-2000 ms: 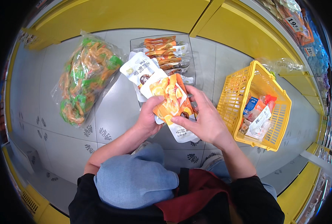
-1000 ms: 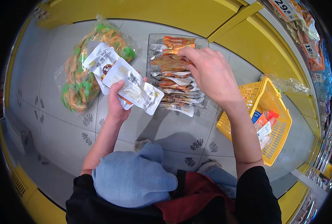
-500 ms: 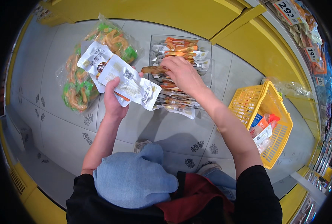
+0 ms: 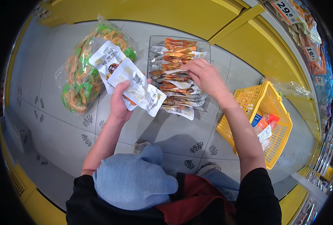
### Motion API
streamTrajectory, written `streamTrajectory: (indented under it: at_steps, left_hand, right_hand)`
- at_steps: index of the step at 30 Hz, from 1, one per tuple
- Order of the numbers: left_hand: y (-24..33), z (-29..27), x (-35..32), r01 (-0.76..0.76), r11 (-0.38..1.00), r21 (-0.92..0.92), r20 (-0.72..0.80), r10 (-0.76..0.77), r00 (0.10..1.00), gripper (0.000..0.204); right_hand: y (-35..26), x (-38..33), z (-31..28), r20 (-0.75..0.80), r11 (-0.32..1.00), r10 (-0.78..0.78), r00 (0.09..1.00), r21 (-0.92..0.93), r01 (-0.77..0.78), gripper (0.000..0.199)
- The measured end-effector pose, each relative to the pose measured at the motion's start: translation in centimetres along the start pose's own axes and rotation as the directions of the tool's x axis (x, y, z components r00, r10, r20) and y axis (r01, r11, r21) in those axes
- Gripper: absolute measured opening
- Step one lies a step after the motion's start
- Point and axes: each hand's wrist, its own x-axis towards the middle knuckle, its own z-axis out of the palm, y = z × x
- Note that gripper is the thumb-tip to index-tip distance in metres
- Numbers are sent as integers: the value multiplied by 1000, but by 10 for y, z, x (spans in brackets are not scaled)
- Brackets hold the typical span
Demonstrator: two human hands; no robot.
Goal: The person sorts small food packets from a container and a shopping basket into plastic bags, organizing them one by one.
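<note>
White printed snack pouches (image 4: 138, 90) are fanned out in my left hand (image 4: 120, 102), the thumb pressed on the front one and the fingers behind. To their right stands a clear rectangular bin (image 4: 150, 48), filled with a row of upright orange, brown and white pouches (image 4: 176, 77). My right hand (image 4: 206, 77) reaches over the bin's right side. Its thumb and fingers pinch the top edge of one pouch (image 4: 179, 70) in the row. The fingertips partly cover that pouch.
A large clear bag of green and tan packs (image 4: 84, 75) lies on the floor at left. At right a tilted yellow basket (image 4: 282, 138) holds several packages. Yellow cabinets (image 4: 155, 13) stand along the far side, with hanging packs (image 4: 316, 63) at far right.
My right hand has moved right, and the brown pouch it held over the bin now sits in the row. The left-hand pouches shifted slightly right and down.
</note>
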Motion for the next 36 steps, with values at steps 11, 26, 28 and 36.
streamTrajectory:
  at_steps: [11,26,28,36]
  left_hand:
    - [-12,13,-8,174,984,-47,128,-167,978,58]
    - [-43,29,-35,142,986,93,-42,-138,990,51]
    - [-47,26,-38,121,990,67,39,-123,992,53]
    - [-38,26,-38,127,992,-13,121,-124,985,57]
  right_hand:
    - [-7,-2,9,227,955,240,944,-231,-187,18]
    - [-139,-49,23,130,866,417,900,245,-436,85]
    - [-135,-56,25,196,845,404,894,293,-446,83]
    - [-127,-64,6,162,908,367,916,150,-391,59]
